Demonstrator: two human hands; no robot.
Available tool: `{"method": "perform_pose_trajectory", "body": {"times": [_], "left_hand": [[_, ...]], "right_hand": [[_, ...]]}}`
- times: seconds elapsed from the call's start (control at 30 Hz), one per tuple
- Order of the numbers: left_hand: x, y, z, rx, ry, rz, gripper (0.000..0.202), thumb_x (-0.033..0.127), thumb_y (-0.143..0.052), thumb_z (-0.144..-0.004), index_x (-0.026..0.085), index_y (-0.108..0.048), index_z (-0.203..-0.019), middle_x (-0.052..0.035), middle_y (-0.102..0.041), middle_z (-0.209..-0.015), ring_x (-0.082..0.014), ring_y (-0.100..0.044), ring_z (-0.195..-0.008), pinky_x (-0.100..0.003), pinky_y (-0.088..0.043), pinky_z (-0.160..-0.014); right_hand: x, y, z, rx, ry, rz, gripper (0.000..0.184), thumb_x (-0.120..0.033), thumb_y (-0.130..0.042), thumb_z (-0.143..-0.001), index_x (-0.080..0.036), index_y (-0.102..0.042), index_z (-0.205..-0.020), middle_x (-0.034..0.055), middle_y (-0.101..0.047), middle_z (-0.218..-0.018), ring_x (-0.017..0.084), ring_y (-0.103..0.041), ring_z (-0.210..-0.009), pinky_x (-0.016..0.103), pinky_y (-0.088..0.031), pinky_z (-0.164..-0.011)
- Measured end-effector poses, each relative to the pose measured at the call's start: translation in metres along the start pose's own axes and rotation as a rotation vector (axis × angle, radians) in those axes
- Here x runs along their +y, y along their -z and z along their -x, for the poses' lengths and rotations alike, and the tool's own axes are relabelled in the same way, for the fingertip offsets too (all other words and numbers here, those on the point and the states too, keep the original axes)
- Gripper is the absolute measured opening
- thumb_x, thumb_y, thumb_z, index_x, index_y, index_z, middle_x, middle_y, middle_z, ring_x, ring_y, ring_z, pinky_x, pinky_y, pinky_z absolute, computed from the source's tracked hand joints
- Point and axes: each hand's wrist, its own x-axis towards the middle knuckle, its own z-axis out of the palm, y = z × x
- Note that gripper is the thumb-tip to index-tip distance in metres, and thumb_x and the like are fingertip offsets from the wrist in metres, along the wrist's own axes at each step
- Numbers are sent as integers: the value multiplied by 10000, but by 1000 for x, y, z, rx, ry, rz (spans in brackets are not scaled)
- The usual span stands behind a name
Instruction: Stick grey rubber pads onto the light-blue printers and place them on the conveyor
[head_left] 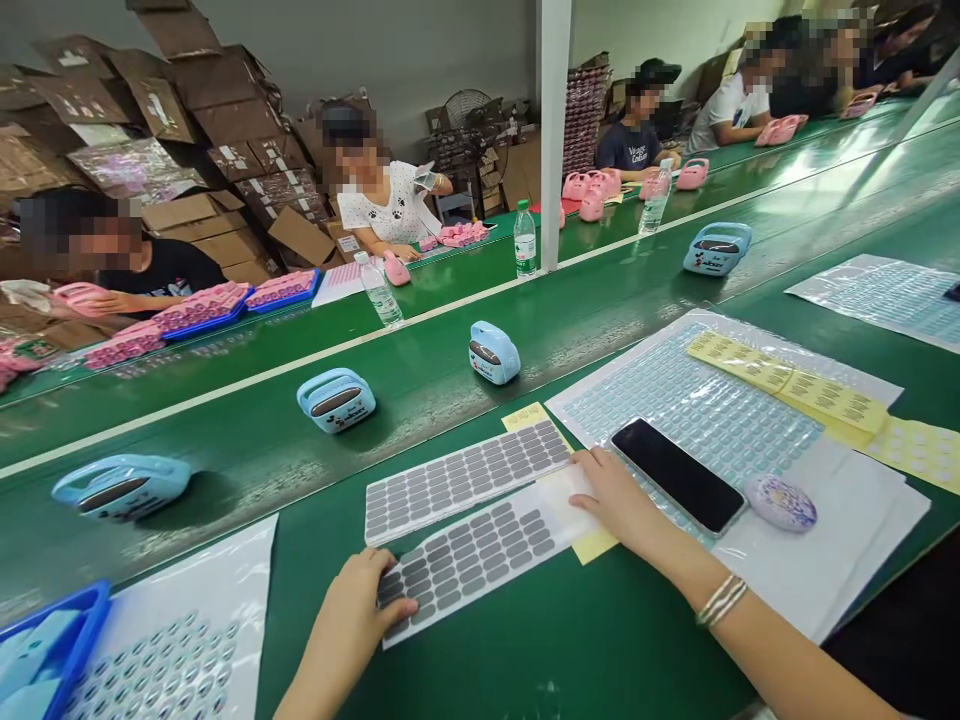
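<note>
A white sheet of grey oval stickers [472, 565] lies on the green table, with several ovals gone from its right end. My left hand [364, 605] grips its left edge, thumb on top and the other fingers partly hidden. At the opposite end my right hand [622, 500] pinches the sheet's bare white part between thumb and fingers. Just behind it rests a stack of fuller grey sticker sheets [465, 480], close to my right fingertips. Yellow paper [595, 546] shows under the right end.
Right of my hands, a black phone [679, 475] and a patterned oval object [781, 502] lie on blue sticker sheets [697, 390]. Light-blue handled cases [337, 400] stand along the belt. A blue tray [82, 640] sits at lower left. Co-workers sit across, beside water bottles [526, 240].
</note>
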Motion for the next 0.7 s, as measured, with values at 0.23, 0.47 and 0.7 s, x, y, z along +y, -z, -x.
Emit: {"method": "perform_pose_trajectory", "body": {"times": [0.23,0.47,0.7], "left_hand": [[5,21,-10,218,-98,661,374,516,-670,-694,192,-490,-747,15,-498,-666,-153,-472,-650,-235,-336,-587],[8,32,-32,306,-111,998,469,444,-806,-620,180,-429,-710,45,-499,-625,-84,-449,-577,-167,-342,-543],[10,64,-18,488,-140,987,501,493,-839,-601,178,-578,-890,5,-629,-729,-116,-570,-636,-173,-457,-569]], "right_hand": [[8,6,-7,41,16,-187,437,-225,-709,-853,-152,-538,-1248,111,-532,-1266,294,-495,-1204,504,-447,-1014],[-3,30,-42,-75,51,-332,510,-308,-669,-912,-174,-492,-1371,136,-524,-1349,309,-483,-1281,552,-410,-1072],[-42,39,-19,-385,306,-423,84,-240,-696,-883,-172,-691,-932,82,-474,-1449,336,-285,-1439,597,-320,-1131]]}}
